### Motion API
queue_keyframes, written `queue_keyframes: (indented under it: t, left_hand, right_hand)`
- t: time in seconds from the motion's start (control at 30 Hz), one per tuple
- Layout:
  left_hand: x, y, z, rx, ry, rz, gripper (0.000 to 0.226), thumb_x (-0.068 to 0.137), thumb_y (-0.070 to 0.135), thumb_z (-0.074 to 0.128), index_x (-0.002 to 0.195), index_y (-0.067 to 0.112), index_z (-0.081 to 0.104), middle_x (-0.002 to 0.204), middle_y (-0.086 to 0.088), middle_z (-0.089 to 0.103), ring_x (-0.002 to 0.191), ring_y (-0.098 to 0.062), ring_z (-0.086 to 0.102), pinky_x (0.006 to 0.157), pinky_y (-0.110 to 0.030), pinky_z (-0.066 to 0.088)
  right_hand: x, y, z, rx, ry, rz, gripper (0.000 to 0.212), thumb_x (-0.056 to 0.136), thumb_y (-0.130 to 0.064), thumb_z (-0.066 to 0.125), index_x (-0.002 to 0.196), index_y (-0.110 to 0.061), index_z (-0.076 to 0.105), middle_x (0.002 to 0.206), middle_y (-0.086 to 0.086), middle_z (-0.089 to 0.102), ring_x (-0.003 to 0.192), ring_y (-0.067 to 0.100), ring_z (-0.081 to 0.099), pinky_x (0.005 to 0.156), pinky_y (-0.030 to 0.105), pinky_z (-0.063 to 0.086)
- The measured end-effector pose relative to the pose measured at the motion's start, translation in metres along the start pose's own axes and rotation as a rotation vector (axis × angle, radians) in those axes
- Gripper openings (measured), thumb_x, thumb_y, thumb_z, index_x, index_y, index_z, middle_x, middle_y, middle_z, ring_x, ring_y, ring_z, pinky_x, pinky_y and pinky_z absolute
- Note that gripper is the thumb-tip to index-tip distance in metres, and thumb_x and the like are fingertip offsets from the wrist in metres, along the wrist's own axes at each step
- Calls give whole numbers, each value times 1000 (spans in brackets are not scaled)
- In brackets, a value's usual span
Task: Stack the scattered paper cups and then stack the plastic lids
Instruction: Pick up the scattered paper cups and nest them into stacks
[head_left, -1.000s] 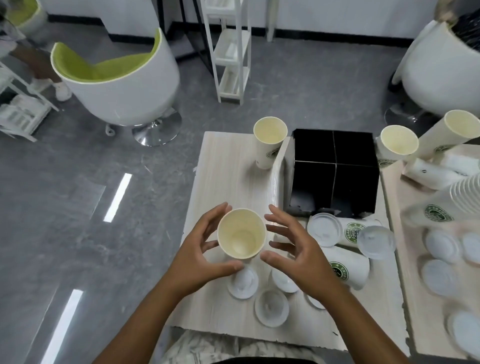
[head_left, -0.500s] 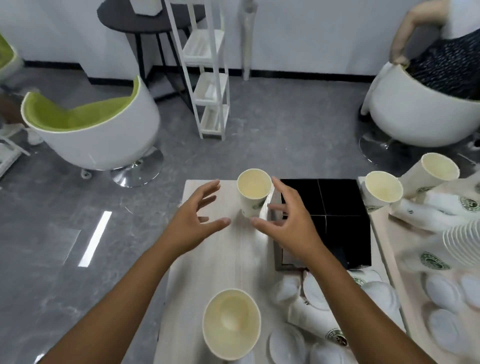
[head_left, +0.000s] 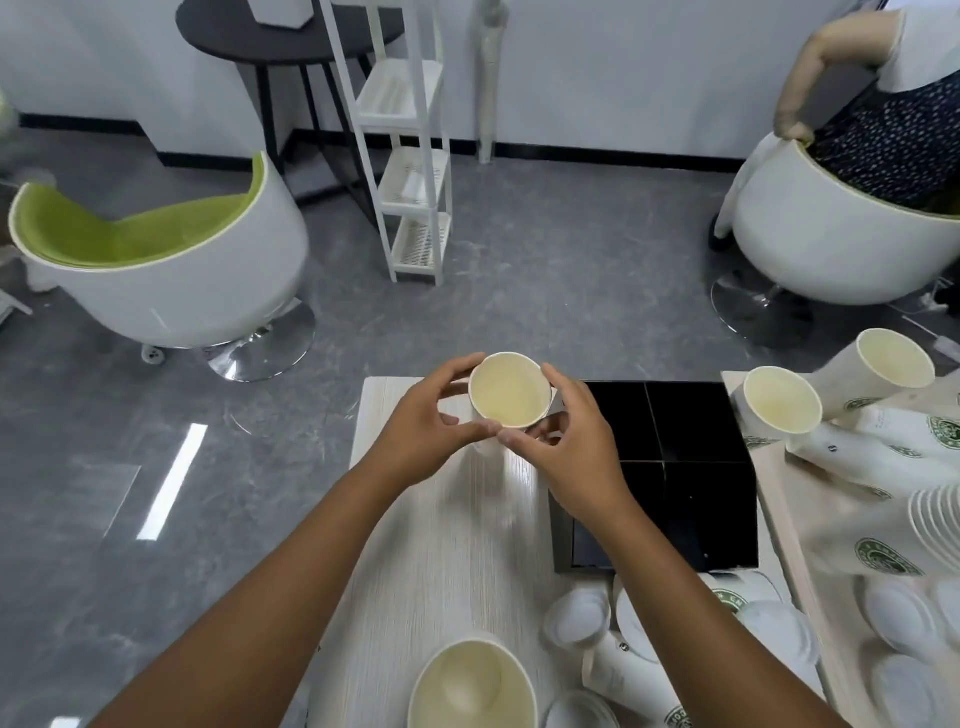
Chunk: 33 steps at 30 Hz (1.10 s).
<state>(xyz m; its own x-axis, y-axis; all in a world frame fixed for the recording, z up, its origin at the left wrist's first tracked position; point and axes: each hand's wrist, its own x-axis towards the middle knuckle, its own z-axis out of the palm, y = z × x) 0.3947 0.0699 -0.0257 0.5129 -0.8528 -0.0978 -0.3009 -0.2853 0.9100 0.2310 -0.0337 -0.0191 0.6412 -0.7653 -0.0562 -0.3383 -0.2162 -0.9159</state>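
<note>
An upright paper cup (head_left: 509, 392) stands at the far end of the pale wooden table (head_left: 441, 545). My left hand (head_left: 423, 428) and my right hand (head_left: 571, 452) curl round it from both sides, thumbs meeting in front of it. A second upright cup (head_left: 470, 686) stands at the near edge. Cups lie on their sides near several white plastic lids (head_left: 576, 616) at the lower right. More cups (head_left: 779, 410) and lids (head_left: 898, 613) are scattered on the right-hand table.
A black partitioned box (head_left: 670, 467) sits right of the held cup. A white-and-green chair (head_left: 156, 270), a white shelf rack (head_left: 410, 156) and a dark round table (head_left: 285, 36) stand beyond. Another person sits in a white chair (head_left: 831, 244) at the far right.
Both hands left the near cup, reached forward to the far cup and closed round it. The view tilted up, so the near cup now sits at the bottom edge.
</note>
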Motion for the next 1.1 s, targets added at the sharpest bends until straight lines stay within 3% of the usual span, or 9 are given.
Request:
queue_keyframes:
  t: [0.1,0.2,0.33,0.43,0.5,0.6,0.8,1.0,1.1]
  left_hand:
    - [-36,32,-21,-75,40,57,80,71,29,93,141,33,56,137,21,64,129,-2,58,106,-36,53]
    - [-80,76,-39,-130,71,99,77,62,33,92,132,35,61,129,22,67,124,-4,63,98,-26,57]
    - [-142,129,-52,-86,133,192,78,61,40,98,129,37,60,127,22,68,121,-6,65,86,-18,57]
    - [-186,155,-52,-85,160,243,76,60,44,91,129,36,61,127,22,68,122,-7,65,87,-18,57]
    - [-209,163,-49,-81,189,274,79,60,45,90,132,35,60,129,21,68,123,-8,65,88,-19,57]
    - [-235,165,-46,-100,219,289,83,59,42,91,135,34,59,131,17,69,124,-12,66,87,-18,56]
    - [-266,144,-32,-121,229,219,81,59,42,90,134,34,61,127,19,70,120,-8,67,89,-15,54]
    - [-269,98,-14,-162,189,112,80,62,41,89,136,34,60,132,16,68,125,-12,64,99,-26,56]
    - [-266,84,-8,-247,166,97,75,64,32,88,134,31,61,133,12,69,128,-15,63,101,-25,54]
  right_hand:
    - [-24,-27,-15,44,-36,-62,80,76,-35,90,144,-34,50,135,-17,52,107,-6,56,83,15,54]
    - [-53,-60,-33,63,-83,-146,80,72,-36,92,141,-40,52,132,-24,51,117,-5,54,90,18,54]
    - [-96,-108,-62,112,-149,-302,78,66,-41,96,132,-38,56,133,-18,55,128,8,55,100,26,53]
    - [-128,-132,-78,151,-213,-378,81,64,-46,92,135,-33,55,134,-12,57,129,16,57,104,35,52]
    - [-145,-139,-83,197,-244,-410,81,64,-45,92,135,-33,55,133,-9,59,130,19,58,106,34,51]
    - [-166,-140,-84,239,-275,-423,80,64,-42,91,135,-32,56,133,-9,59,132,21,57,106,30,50]
    - [-198,-116,-72,258,-321,-361,79,70,-35,92,139,-29,55,137,-7,59,132,21,58,104,36,54]
    - [-203,-76,-48,270,-365,-235,74,72,-25,91,138,-30,57,137,-7,61,132,19,58,108,37,52]
    - [-203,-67,-42,274,-328,-247,73,75,-19,91,139,-27,56,138,-6,60,133,21,57,107,35,52]
